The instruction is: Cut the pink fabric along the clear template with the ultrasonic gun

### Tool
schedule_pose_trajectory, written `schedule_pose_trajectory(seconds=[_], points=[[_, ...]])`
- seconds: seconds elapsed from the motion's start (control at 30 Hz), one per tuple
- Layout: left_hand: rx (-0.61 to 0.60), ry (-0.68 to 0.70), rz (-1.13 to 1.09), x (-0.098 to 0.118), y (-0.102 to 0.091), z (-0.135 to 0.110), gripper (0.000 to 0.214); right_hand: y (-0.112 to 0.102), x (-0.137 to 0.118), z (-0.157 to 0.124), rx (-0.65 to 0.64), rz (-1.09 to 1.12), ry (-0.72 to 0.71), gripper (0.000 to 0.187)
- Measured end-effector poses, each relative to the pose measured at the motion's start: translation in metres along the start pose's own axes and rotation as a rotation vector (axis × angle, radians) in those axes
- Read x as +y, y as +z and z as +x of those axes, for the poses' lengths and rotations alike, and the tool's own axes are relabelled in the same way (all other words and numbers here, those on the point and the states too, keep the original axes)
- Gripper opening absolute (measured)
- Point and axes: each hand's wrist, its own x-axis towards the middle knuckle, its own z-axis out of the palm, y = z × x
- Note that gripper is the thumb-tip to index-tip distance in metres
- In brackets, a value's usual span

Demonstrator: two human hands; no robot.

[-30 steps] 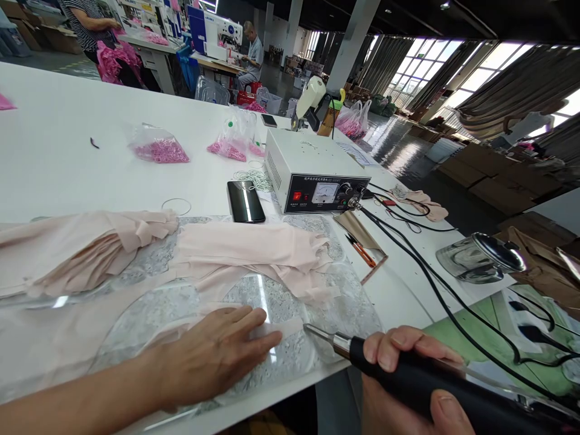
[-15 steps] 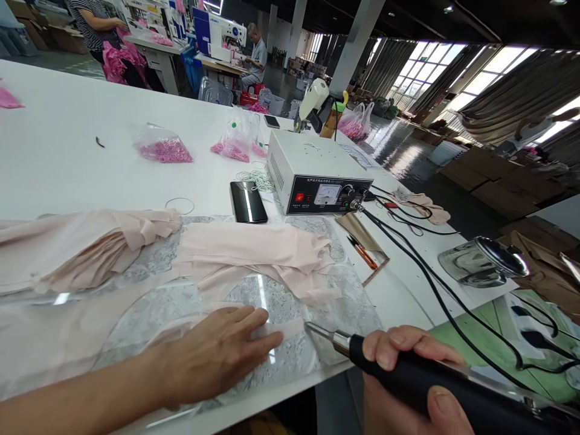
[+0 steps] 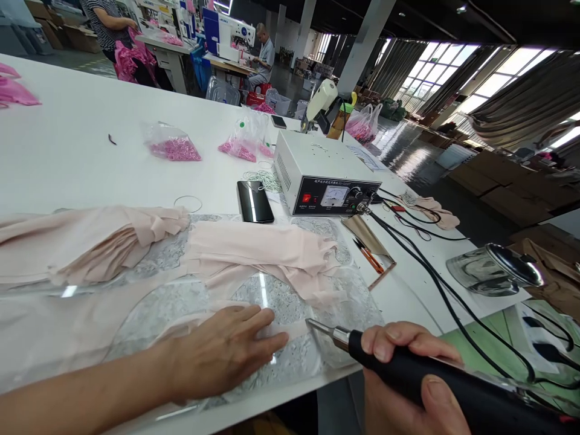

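My left hand (image 3: 229,353) lies over a thin pale-pink fabric strip (image 3: 296,329) on the clear-covered, marbled mat (image 3: 283,308). Its fingers are stretched forward, thumb apart, pressing the strip down. A black handheld ultrasonic cutter (image 3: 408,374) with a pointed metal tip is wrapped in my right hand (image 3: 412,362). The tip sits at the strip's right end; whether it touches cannot be made out. Beyond the hands lies a stack of pale-pink fabric pieces (image 3: 258,244), with a second fabric stack (image 3: 104,241) to the left.
A white control box (image 3: 326,169) with a dial stands behind the mat, its black cables (image 3: 421,260) running to the right. Nearby are a phone (image 3: 255,202), orange-handled tools (image 3: 369,257), a lidded glass mug (image 3: 487,272) and bags of pink bits (image 3: 174,145). Co-workers sit at sewing machines behind.
The view has shifted slightly, so the table's contents appear a little farther right. My hands and the cutter keep almost the same place against the strip.
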Motion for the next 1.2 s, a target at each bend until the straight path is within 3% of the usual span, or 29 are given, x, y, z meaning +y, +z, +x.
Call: schedule_pose_trajectory(seconds=[0.3, 0.5, 0.7, 0.87, 1.2], points=[[-0.047, -0.018, -0.004, 0.002, -0.002, 0.001, 0.026, 0.003, -0.005, -0.001, 0.058, -0.021, 0.033, 0.019], [-0.045, -0.013, -0.016, 0.000, 0.002, -0.002, 0.032, 0.003, -0.006, 0.000, -0.014, -0.005, 0.004, 0.018], [-0.062, -0.016, -0.006, 0.001, 0.001, -0.001, 0.027, 0.013, -0.010, -0.005, -0.053, 0.051, 0.044, 0.017], [-0.048, -0.015, -0.002, 0.002, -0.001, 0.000, 0.025, 0.019, -0.010, -0.009, -0.158, 0.110, 0.055, 0.016], [-0.046, -0.009, -0.003, 0.001, -0.002, 0.001, 0.020, 0.021, -0.012, -0.006, -0.173, 0.120, 0.097, 0.013]])
